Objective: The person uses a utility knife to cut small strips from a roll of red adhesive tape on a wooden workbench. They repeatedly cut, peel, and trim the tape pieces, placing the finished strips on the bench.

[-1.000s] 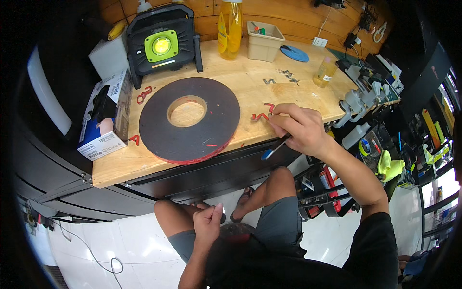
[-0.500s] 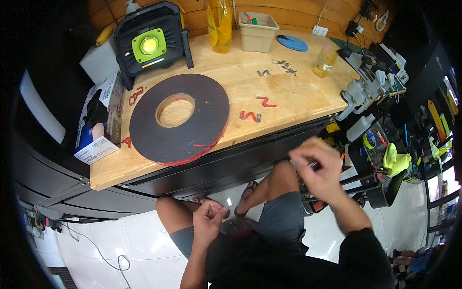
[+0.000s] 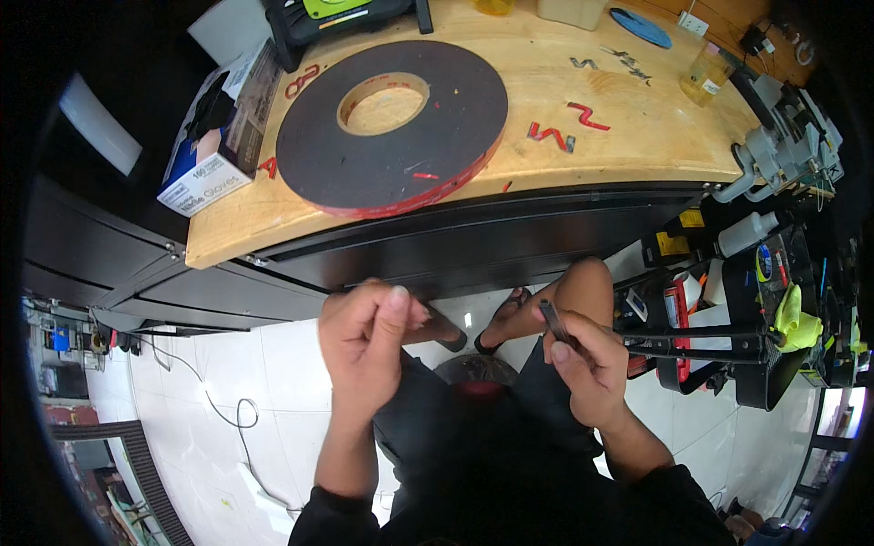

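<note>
Your right hand (image 3: 587, 369) grip clamped on thin dark strip (image 3: 553, 320); left hand (image 3: 369, 346) fingers pinched together, contents unclear. Step, likely: peeling the strip. Next needs steady pinch at strip end.

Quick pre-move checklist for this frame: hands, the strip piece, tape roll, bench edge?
1. Right hand pinches a small dark strip piece: ok.
2. Left hand raised, fingers pinched; whether it holds anything: cannot tell.
3. Both hands below the bench, in front of the knees: ok.
4. Large dark tape roll lies flat, but overhangs the front edge slightly: not ok.
5. Red cut pieces on the benchtop, apart from the roll: ok.
</note>
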Demonstrator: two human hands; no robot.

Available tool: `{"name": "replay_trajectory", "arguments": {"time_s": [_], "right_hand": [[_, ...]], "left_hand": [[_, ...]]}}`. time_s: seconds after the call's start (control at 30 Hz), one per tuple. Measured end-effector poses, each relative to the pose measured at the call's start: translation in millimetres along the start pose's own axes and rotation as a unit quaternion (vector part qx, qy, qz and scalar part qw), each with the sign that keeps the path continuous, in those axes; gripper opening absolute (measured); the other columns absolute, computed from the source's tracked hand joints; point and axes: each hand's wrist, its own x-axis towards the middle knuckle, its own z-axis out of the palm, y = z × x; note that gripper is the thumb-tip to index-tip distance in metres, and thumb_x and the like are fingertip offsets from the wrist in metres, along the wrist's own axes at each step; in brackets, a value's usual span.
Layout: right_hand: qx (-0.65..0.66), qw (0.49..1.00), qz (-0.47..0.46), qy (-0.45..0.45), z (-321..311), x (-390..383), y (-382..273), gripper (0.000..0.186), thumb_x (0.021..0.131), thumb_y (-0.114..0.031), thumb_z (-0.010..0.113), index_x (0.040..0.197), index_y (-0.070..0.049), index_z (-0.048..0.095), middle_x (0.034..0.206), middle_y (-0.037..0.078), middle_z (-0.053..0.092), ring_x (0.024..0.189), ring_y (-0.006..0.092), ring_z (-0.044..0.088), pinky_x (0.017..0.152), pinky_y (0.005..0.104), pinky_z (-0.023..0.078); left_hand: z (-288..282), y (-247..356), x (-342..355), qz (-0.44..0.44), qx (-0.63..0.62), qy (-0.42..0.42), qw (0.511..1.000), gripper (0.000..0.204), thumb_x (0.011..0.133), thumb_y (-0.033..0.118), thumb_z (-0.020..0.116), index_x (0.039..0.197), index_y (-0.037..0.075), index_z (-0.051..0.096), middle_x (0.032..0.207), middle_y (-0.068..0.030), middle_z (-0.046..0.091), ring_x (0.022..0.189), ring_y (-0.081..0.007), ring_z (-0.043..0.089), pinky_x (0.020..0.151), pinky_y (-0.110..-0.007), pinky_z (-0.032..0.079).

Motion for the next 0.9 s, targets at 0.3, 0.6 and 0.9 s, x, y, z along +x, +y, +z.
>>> {"name": "replay_trajectory", "arguments": {"time_s": [0.3,0.6,0.9], "right_hand": [[0.064,0.994,-0.034,-0.08,23.5,-4.5,-6.5,0.044,0.095,0.005,0.056,0.139,0.008,0.052,0.088,0.009,0.061,0.076,0.0103,0.056,0.069,0.0236,0.045],[0.063,0.995,-0.041,-0.067,30.2,11.8,-13.6,0.04,0.1,-0.002,0.052,0.138,0.011,0.051,0.083,0.006,0.06,0.073,0.0076,0.053,0.067,0.0218,0.042],[0.06,0.998,-0.026,-0.024,39.1,22.6,4.2,0.047,0.104,-0.005,0.049,0.148,0.007,0.039,0.094,0.004,0.058,0.073,0.0036,0.046,0.066,0.0186,0.038]], "left_hand": [[9.0,12.4,36.3,0.155,0.138,0.187,0.96,0.02,0.08,0.004,0.083,0.09,0.001,0.065,0.089,-0.0036,0.062,0.073,-0.0097,0.058,0.065,-0.022,0.046],[31.7,-12.9,46.4,0.208,0.083,0.238,0.945,0.022,0.079,0.002,0.084,0.093,0.002,0.067,0.095,-0.0053,0.061,0.076,-0.0095,0.06,0.065,-0.022,0.046],[25.1,11.6,61.1,0.35,0.309,0.204,0.86,0.048,0.071,0.016,0.091,0.113,0.01,0.069,0.126,-0.0109,0.058,0.122,-0.0235,0.054,0.1,-0.035,0.042]]}}
